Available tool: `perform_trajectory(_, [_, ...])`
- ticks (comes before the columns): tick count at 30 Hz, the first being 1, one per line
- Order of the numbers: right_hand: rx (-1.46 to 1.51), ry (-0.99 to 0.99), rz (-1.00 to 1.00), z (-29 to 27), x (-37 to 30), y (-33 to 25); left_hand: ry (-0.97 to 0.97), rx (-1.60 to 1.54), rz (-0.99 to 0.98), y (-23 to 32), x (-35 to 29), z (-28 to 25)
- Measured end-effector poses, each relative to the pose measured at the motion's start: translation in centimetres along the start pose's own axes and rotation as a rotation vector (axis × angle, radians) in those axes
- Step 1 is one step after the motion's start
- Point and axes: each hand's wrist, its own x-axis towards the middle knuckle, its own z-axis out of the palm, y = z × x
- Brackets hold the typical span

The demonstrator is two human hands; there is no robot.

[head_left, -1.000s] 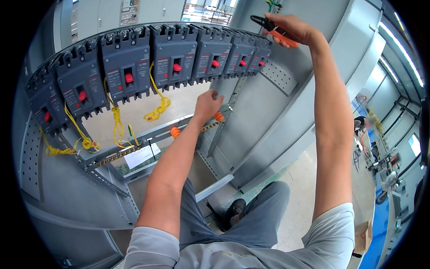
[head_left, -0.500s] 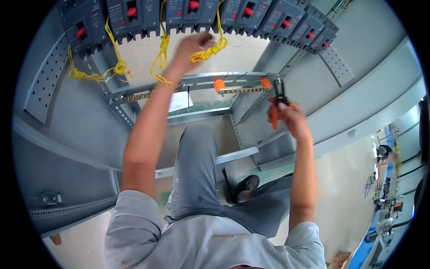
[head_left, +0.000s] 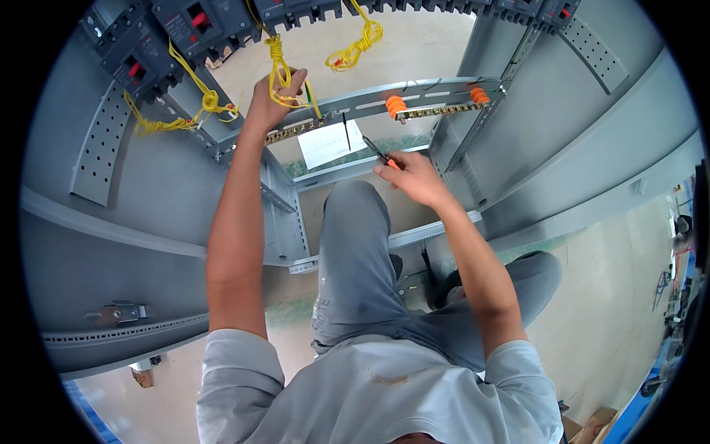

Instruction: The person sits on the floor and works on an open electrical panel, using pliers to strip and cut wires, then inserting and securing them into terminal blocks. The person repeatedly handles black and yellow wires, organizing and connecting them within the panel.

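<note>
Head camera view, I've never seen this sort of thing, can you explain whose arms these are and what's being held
No robot here: this is a person working bare-handed, filmed by a downward-looking fisheye camera worn on the head, which bends straight edges. The place is a grey metal cabinet. Dark breakers with red switches run along the top, and yellow wire bundles hang below. A crossbar carries orange insulators; white paper shows beneath. The right hand holds orange-handled pliers. The left hand is at one bundle; its grip is unclear.

Left hand (head_left: 269,103): was raised at a yellow wire bundle (head_left: 276,53)
Right hand (head_left: 414,177): gripped orange-handled pliers (head_left: 381,155)
Breakers (head_left: 216,31): ran along the top
</note>
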Motion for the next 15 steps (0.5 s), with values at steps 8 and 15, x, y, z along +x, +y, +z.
perform_trajectory(8, [-0.920, 0.328, -0.146, 2.4, 2.7, -5.3, 0.113, 0.180, 0.128, -1.7, 0.2, 0.1])
perform_trajectory(15, [-1.127, 0.365, -0.116, 4.3, 5.4, -7.0, 0.132, 0.186, 0.245, -1.1, -0.3, 0.1])
